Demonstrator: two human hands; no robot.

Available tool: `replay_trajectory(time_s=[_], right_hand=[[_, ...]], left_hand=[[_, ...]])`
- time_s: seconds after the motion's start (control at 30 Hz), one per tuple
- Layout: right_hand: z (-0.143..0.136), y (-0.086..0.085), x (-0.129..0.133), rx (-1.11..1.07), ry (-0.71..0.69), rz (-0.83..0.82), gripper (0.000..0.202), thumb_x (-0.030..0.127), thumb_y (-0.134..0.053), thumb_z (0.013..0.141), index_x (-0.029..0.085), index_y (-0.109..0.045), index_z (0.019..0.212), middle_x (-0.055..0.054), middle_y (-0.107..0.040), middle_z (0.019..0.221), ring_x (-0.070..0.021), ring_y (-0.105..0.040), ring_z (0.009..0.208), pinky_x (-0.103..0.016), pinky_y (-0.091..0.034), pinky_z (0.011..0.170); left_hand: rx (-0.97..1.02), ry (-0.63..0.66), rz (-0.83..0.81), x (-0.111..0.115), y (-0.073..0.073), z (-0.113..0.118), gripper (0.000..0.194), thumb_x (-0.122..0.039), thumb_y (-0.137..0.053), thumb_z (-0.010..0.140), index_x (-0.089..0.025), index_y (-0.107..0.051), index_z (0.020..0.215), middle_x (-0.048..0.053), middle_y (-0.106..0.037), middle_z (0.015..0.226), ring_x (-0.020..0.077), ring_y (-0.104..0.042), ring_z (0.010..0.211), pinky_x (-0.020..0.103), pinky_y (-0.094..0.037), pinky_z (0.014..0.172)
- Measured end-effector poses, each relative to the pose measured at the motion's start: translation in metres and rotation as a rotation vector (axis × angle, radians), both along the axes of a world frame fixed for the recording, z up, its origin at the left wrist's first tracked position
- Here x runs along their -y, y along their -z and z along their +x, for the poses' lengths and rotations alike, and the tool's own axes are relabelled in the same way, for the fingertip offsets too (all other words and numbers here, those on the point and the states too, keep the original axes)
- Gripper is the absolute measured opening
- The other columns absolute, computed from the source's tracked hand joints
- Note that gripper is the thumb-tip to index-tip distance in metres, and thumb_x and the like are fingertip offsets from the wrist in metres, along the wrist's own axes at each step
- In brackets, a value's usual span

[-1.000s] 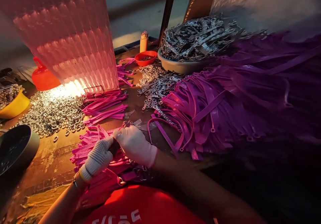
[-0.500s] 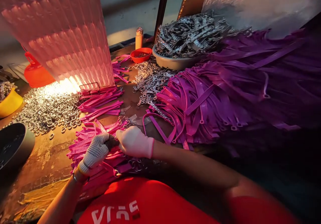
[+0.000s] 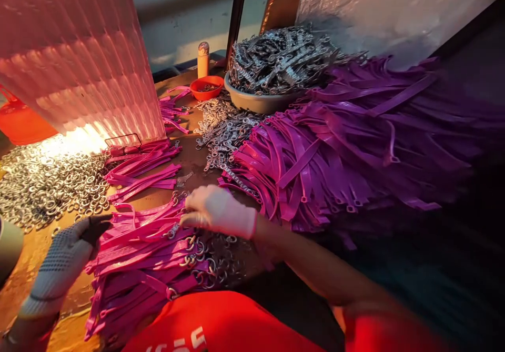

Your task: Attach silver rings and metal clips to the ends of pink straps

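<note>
My left hand (image 3: 65,262), in a dotted white glove with dark fingertips, is at the left ends of the pink straps (image 3: 130,241). Its thumb and forefinger stretch apart; I see nothing held between them. A plain pale glove covers my right hand (image 3: 219,212), above the right side of the same pile. Its thumb and fingers pinch a short metal chain piece (image 3: 172,230), partly hidden by the fingertips. Below it, metal rings (image 3: 197,257) hang from the strap ends near my red shirt.
Loose metal rings (image 3: 51,183) lie heaped at left under a ribbed pink translucent panel (image 3: 90,62). A grey basin (image 3: 260,102) heaped with chains stands at the back, beside a red bowl (image 3: 205,95) and a bottle (image 3: 203,60). Purple straps (image 3: 339,147) pile up at right.
My hands were together over the strap pile; now they are apart. My left hand has moved left to the strap ends, while my right hand stays over the pile. The view has shifted right.
</note>
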State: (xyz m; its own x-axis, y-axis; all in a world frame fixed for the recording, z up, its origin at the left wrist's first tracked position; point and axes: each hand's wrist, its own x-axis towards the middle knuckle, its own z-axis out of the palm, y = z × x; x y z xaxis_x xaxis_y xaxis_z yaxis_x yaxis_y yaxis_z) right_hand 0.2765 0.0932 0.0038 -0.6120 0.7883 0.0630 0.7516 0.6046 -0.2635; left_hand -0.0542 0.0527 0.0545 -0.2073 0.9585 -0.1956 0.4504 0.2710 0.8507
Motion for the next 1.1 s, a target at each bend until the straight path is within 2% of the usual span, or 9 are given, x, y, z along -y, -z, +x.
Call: replay_trajectory(time_s=[0.1, 0.2, 0.37, 0.47, 0.57, 0.67, 0.87, 0.97, 1.1], right_hand=[[0.02, 0.015, -0.051, 0.129, 0.24, 0.031, 0.03, 0.039, -0.055, 0.098, 0.018, -0.071, 0.113, -0.013, -0.073, 0.111, -0.026, -0.063, 0.105, -0.035, -0.039, 0.086], [0.027, 0.038, -0.097, 0.19, 0.324, 0.011, 0.026, 0.012, -0.054, 0.091, 0.011, -0.073, 0.109, -0.023, -0.071, 0.115, -0.0338, -0.058, 0.116, -0.045, -0.036, 0.095], [0.024, 0.063, -0.122, 0.102, 0.346, -0.002, 0.027, 0.012, -0.049, 0.093, 0.005, -0.075, 0.1, -0.027, -0.071, 0.112, -0.0362, -0.055, 0.12, -0.054, -0.03, 0.105], [0.013, 0.059, -0.108, -0.01, 0.318, -0.013, 0.03, 0.018, -0.044, 0.099, 0.007, -0.072, 0.108, -0.02, -0.072, 0.115, -0.027, -0.06, 0.114, -0.042, -0.037, 0.104], [-0.008, 0.042, -0.073, -0.231, 0.207, -0.074, 0.032, 0.022, -0.04, 0.102, 0.015, -0.065, 0.121, -0.007, -0.074, 0.11, -0.0162, -0.066, 0.096, -0.026, -0.046, 0.088], [-0.034, 0.022, -0.028, -0.651, 0.054, -0.18, 0.027, 0.025, -0.047, 0.099, 0.018, -0.065, 0.119, -0.005, -0.074, 0.108, -0.0159, -0.067, 0.093, -0.026, -0.049, 0.085], [-0.072, 0.005, 0.023, -0.78, 0.003, -0.427, 0.035, 0.018, -0.057, 0.087, 0.021, -0.064, 0.121, -0.004, -0.073, 0.11, -0.0186, -0.067, 0.1, -0.03, -0.05, 0.089], [-0.077, 0.006, 0.027, -0.964, 0.079, -0.542, 0.035, 0.018, -0.055, 0.083, 0.02, -0.065, 0.117, -0.001, -0.072, 0.101, -0.0157, -0.065, 0.093, -0.028, -0.051, 0.083], [-0.074, 0.004, 0.032, -1.078, 0.238, -0.493, 0.034, 0.027, -0.062, 0.078, 0.019, -0.067, 0.111, 0.001, -0.067, 0.093, -0.015, -0.06, 0.086, -0.028, -0.049, 0.079]], left_hand=[[0.457, -0.178, -0.088, -0.007, 0.017, 0.023, 0.025, -0.006, -0.061, 0.074, -0.014, -0.073, 0.095, 0.003, -0.069, 0.071, 0.0078, -0.052, 0.05, 0.013, -0.04, 0.041], [0.827, -0.245, -0.259, -0.019, 0.026, 0.055, 0.028, -0.007, -0.049, 0.086, -0.01, -0.07, 0.105, 0.012, -0.073, 0.087, 0.0146, -0.067, 0.067, 0.018, -0.053, 0.049], [1.055, -0.149, -0.358, -0.02, 0.037, 0.077, 0.032, -0.004, -0.049, 0.087, -0.005, -0.068, 0.112, 0.019, -0.073, 0.103, 0.0219, -0.074, 0.085, 0.023, -0.06, 0.057], [1.009, -0.047, -0.316, -0.01, 0.048, 0.079, 0.035, -0.002, -0.057, 0.082, -0.007, -0.069, 0.114, 0.018, -0.072, 0.116, 0.021, -0.074, 0.087, 0.02, -0.057, 0.054], [0.938, -0.003, -0.267, 0.001, 0.052, 0.084, 0.04, -0.005, -0.067, 0.079, -0.01, -0.069, 0.118, 0.018, -0.07, 0.125, 0.0198, -0.073, 0.089, 0.02, -0.057, 0.057], [0.89, 0.039, -0.156, 0.01, 0.053, 0.09, 0.046, -0.015, -0.073, 0.078, -0.011, -0.068, 0.123, 0.018, -0.071, 0.121, 0.019, -0.072, 0.084, 0.021, -0.054, 0.057], [0.831, 0.095, 0.064, 0.025, 0.064, 0.092, 0.048, -0.017, -0.072, 0.073, -0.017, -0.073, 0.121, 0.01, -0.075, 0.102, 0.0161, -0.065, 0.074, 0.023, -0.05, 0.058], [0.868, 0.08, 0.087, 0.029, 0.065, 0.091, 0.039, -0.018, -0.075, 0.071, -0.016, -0.077, 0.11, 0.009, -0.075, 0.096, 0.016, -0.064, 0.072, 0.024, -0.05, 0.058], [0.974, 0.088, 0.012, 0.036, 0.056, 0.093, 0.026, -0.024, -0.078, 0.075, -0.012, -0.078, 0.098, 0.009, -0.072, 0.086, 0.0121, -0.061, 0.068, 0.019, -0.046, 0.053]])
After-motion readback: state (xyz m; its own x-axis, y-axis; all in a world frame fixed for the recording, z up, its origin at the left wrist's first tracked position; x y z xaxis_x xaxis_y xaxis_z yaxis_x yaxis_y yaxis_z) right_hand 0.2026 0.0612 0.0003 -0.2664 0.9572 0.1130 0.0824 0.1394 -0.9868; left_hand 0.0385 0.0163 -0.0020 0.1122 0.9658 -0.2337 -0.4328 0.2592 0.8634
